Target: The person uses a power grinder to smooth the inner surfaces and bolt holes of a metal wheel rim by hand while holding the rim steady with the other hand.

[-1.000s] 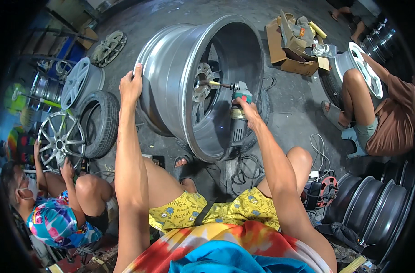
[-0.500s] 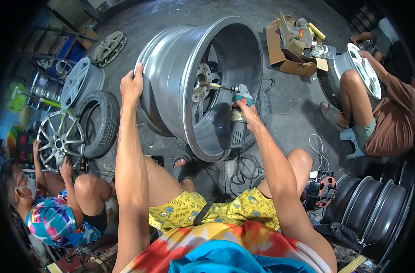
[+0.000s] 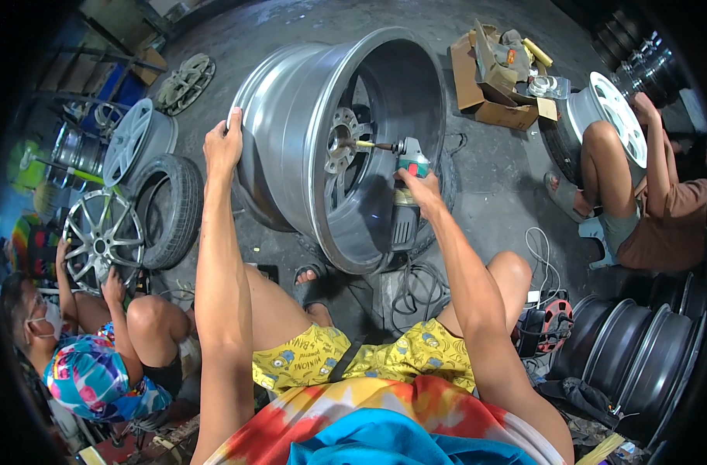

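Note:
A large silver wheel rim [image 3: 284, 139] stands tilted in front of me, its open barrel and spoked hub [image 3: 342, 155] facing me. My left hand [image 3: 223, 146] is closed on the rim's left outer lip, thumb along the edge. My right hand [image 3: 420, 186] grips a grey and green power tool [image 3: 408, 218] inside the barrel. Its shaft, with a slim pale yellow tip, reaches leftward into the hub's centre. Whether the tip is spinning cannot be told. A cord [image 3: 412, 302] lies looped on the floor below.
A co-worker [image 3: 90, 380] at left holds a spoked rim [image 3: 105, 240] near a tyre [image 3: 167, 209]. Another co-worker [image 3: 656, 217] at right handles a white rim [image 3: 605, 116]. A cardboard box [image 3: 485, 101] sits behind; dark rims [image 3: 625, 356] and a cable reel [image 3: 555, 325] lie lower right.
My hands and the tool stay almost in place. The co-worker at right has shifted their hands higher on the white rim, and a person in the far right background has moved from view.

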The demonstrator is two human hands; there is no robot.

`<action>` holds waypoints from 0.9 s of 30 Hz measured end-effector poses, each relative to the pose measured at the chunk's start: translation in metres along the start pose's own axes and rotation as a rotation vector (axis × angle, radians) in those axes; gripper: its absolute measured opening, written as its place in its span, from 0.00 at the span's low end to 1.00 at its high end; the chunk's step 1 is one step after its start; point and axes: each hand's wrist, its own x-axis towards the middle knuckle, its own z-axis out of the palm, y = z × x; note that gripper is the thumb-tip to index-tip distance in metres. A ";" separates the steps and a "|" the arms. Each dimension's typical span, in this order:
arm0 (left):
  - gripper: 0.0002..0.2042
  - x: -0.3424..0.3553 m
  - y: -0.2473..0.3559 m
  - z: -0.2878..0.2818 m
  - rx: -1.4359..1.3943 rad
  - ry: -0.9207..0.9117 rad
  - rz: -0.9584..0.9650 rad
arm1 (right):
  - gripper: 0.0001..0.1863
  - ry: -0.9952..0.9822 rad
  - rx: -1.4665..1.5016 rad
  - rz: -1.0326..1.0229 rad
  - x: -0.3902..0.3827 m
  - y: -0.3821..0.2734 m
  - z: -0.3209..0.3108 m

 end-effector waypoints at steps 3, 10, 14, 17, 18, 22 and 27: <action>0.36 -0.004 0.002 -0.004 0.017 -0.015 -0.028 | 0.40 -0.015 0.030 0.020 -0.010 0.004 0.003; 0.37 0.003 -0.003 0.001 0.005 -0.004 -0.015 | 0.37 0.058 -0.010 -0.070 0.008 0.013 0.002; 0.39 0.004 -0.004 0.001 0.001 -0.051 -0.028 | 0.34 -0.055 0.088 -0.009 -0.001 0.017 -0.004; 0.39 0.008 -0.010 -0.002 0.036 -0.031 -0.024 | 0.31 -0.166 0.143 0.130 -0.014 0.011 -0.003; 0.39 0.009 -0.010 -0.001 0.035 -0.032 -0.024 | 0.30 -0.219 0.171 0.194 -0.016 0.010 -0.004; 0.40 0.007 -0.003 0.005 0.025 -0.005 -0.027 | 0.30 -0.104 0.124 0.122 -0.003 0.015 -0.007; 0.42 0.011 -0.009 0.004 0.024 -0.030 -0.032 | 0.34 -0.127 0.078 0.063 0.003 0.022 -0.005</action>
